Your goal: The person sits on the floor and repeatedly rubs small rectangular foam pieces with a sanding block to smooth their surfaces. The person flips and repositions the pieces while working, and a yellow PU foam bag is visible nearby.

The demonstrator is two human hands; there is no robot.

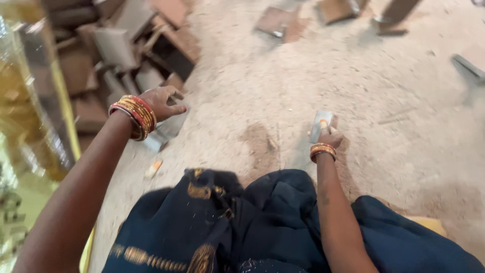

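Metal block pile at 10 o'clock, sandy floor ahead. My left hand grips a grey block; my right hand clasps a small flat metal piece.

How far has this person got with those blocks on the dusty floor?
Hard to say what is finished. The right hand grips a small flat grey piece; the left hand rests on a grey block. A heap of blocks lies untouched beyond.
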